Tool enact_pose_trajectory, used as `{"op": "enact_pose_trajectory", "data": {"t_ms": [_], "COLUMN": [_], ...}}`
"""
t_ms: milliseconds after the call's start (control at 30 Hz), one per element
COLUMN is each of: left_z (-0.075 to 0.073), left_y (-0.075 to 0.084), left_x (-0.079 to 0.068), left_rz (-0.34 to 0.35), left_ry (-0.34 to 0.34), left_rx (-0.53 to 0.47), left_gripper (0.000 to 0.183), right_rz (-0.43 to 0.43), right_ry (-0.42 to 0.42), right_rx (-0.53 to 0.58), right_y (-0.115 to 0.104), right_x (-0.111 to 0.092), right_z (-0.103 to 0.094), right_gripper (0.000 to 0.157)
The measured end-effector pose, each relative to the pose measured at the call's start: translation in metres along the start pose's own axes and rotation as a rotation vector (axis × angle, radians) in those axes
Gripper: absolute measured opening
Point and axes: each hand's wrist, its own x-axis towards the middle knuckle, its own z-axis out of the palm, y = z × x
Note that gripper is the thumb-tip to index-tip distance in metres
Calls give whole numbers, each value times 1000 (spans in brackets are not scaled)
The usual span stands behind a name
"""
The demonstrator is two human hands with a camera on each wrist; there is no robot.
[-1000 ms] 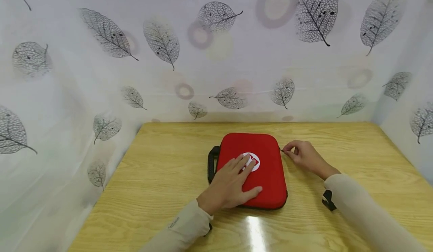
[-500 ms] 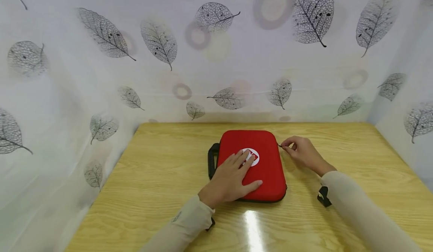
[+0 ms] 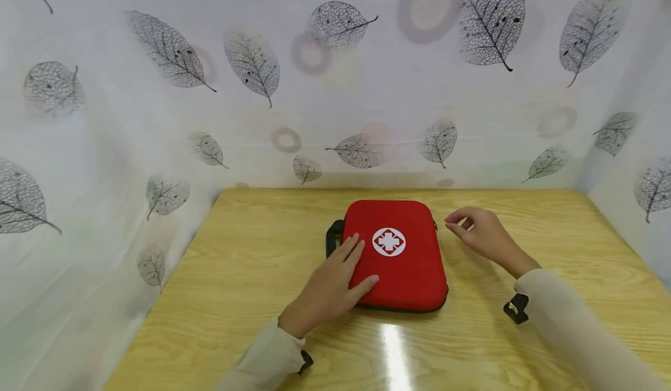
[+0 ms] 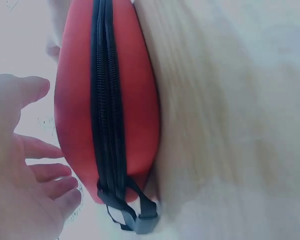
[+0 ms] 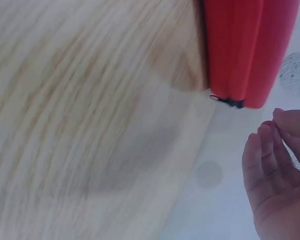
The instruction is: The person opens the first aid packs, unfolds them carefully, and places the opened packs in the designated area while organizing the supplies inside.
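Note:
A red first-aid case (image 3: 395, 280) with a white cross emblem lies flat on the table. My left hand (image 3: 330, 286) has its fingers spread over the case's left part, beside the black carry handle (image 3: 332, 236). The black zipper (image 4: 107, 100) along the near side appears in the left wrist view, with its seam closed. A small zipper pull (image 5: 230, 102) sits at the case's far right corner. Just right of that corner is my right hand (image 3: 482, 233), apart from the case, thumb and fingertips close together with nothing seen between them.
The wood-grain table (image 3: 251, 274) extends to both sides of the case. Behind it hangs a pale curtain (image 3: 367, 94) with leaf prints, which also encloses the left and right. Black straps circle both wrists.
My right hand has let go of the zipper pull and moved slightly right. My left hand has slid left and toward me across the lid, uncovering the emblem.

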Motion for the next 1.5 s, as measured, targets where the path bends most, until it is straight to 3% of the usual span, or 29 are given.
{"op": "enact_pose_trajectory", "data": {"t_ms": [167,400,567,967,1233,1500], "left_z": [-3,-10,-10,-2,-2,-1], "left_y": [-4,-4,-5,-6,-3,2], "left_x": [-17,-35,-44,-51,-50,-52], "left_rz": [-82,-152,-230,-240,-226,-223], "left_ry": [17,23,4,-10,-20,4], "left_rx": [-148,-282,-369,-392,-385,-346], "left_gripper": [82,83,85,82,79,80], "right_rz": [19,30,76,173,178,171], "right_ry": [-23,-42,-87,-123,-115,-79], "right_rx": [4,32,98,185,201,145], "right_y": [-13,-34,-47,-68,-71,-74], "right_x": [-9,-24,-36,-58,-60,-67], "right_z": [-5,-3,4,18,19,21], "right_gripper": [11,13,25,59,59,57]}}
